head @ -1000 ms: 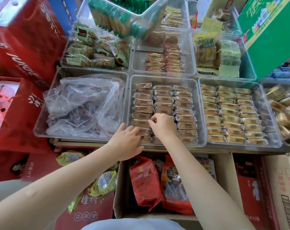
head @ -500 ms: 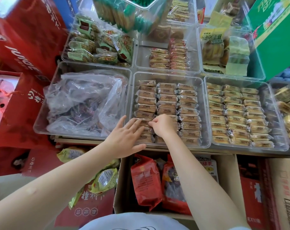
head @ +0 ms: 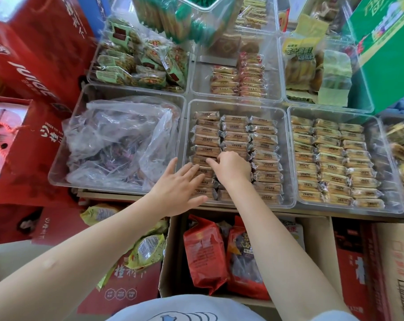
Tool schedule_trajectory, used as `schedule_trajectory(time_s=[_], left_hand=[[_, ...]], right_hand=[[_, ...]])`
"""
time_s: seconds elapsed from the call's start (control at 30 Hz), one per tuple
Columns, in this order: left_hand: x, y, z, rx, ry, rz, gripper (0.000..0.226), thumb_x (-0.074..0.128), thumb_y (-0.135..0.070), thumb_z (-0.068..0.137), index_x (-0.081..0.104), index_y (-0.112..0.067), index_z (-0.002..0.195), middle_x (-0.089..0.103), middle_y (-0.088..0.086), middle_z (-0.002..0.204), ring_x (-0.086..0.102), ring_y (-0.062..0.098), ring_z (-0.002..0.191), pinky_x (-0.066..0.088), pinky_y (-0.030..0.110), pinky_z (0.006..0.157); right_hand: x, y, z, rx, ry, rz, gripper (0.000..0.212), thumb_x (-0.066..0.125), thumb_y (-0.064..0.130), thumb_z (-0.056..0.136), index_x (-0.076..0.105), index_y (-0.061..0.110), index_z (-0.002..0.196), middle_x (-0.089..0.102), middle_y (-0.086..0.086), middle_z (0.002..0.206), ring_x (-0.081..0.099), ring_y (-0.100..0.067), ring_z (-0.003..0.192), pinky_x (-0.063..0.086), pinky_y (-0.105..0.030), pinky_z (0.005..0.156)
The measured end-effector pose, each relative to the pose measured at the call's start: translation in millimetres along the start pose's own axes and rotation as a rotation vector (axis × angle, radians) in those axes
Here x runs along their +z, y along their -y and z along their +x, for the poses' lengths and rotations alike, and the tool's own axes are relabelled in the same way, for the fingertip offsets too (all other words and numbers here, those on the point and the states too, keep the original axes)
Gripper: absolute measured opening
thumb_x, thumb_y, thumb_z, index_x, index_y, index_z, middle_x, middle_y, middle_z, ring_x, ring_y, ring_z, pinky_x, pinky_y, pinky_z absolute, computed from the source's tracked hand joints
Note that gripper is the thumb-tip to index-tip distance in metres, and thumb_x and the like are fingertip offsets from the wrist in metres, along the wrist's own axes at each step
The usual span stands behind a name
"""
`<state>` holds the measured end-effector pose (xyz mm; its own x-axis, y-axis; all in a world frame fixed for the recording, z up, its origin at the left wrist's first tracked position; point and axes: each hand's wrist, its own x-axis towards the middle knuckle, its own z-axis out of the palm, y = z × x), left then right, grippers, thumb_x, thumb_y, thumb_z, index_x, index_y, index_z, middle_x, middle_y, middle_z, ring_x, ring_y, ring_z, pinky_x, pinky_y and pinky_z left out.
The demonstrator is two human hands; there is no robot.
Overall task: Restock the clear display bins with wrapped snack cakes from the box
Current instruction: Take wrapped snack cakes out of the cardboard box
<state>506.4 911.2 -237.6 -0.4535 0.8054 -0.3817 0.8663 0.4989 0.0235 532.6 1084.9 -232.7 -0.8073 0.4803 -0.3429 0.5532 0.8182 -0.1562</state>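
1. The middle bin (head: 286, 126) looks close to full — three columns of cakes (head: 264, 144) run from its far wall to its near wall, packed edge to edge, so the bulk of this bin's restock reads as done.

2. Both hands work the near left of that bin. The left hand (head: 175, 191) lies flat on the left column with its fingers straight and spread, pressing rather than holding. The right hand (head: 231, 167) sits just beside it on the middle column, fingers curled down among the wrappers; whether its grip pinches a cake or only nudges one into line, I cannot tell.

3. I judge this step to be tidying or seating the last cakes, not fetching more.

4. The right bin (head: 395, 205) also holds three neat columns, with a bare strip along its right side.

5. The left bin (head: 57, 172) holds only a crumpled plastic bag (head: 120, 140) — it seems the clearest job left, if it takes cakes at all.

6. The box (head: 166, 269) below the shelf is open, near the person, with red packs (head: 205, 253) inside; loose cakes are not visible in it.
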Motion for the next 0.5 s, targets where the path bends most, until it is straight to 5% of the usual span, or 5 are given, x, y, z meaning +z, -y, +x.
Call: schedule_trajectory(time_s=[0.13, 0.3, 0.5], left_hand=[[0, 1, -3, 0.009, -0.012, -0.022, 0.098, -0.011, -0.073, 0.084, 0.023, -0.022, 0.160, 0.017, 0.005, 0.168, 0.006, 0.021, 0.156, -0.007, 0.055, 0.123], [4, 0, -5, 0.005, -0.024, -0.053, 0.097, -0.011, -0.074, 0.085, 0.021, -0.023, 0.160, 0.013, 0.005, 0.169, 0.000, 0.020, 0.156, -0.010, 0.052, 0.123], [2, 3, -9, -0.014, -0.103, -0.100, 0.094, -0.007, -0.072, 0.088, 0.017, -0.018, 0.161, 0.003, 0.004, 0.169, -0.008, 0.018, 0.156, -0.012, 0.046, 0.123]], right_hand=[[3, 12, 3, 0.076, 0.129, -0.064, 0.047, 0.047, 0.058, 0.099, 0.064, 0.013, 0.097, 0.064, -0.004, 0.092, 0.059, -0.025, 0.075, 0.036, -0.029, 0.057], [2, -2, 20, 0.208, 0.185, 0.355, 0.032, 0.070, 0.048, 0.089, 0.077, 0.017, 0.093, 0.073, -0.003, 0.089, 0.067, -0.026, 0.084, 0.056, -0.037, 0.076], [-4, -17, 16, 0.101, 0.146, 0.595, 0.017, 0.072, 0.028, 0.091, 0.080, 0.013, 0.091, 0.074, -0.001, 0.098, 0.064, -0.017, 0.095, 0.051, -0.032, 0.089]])
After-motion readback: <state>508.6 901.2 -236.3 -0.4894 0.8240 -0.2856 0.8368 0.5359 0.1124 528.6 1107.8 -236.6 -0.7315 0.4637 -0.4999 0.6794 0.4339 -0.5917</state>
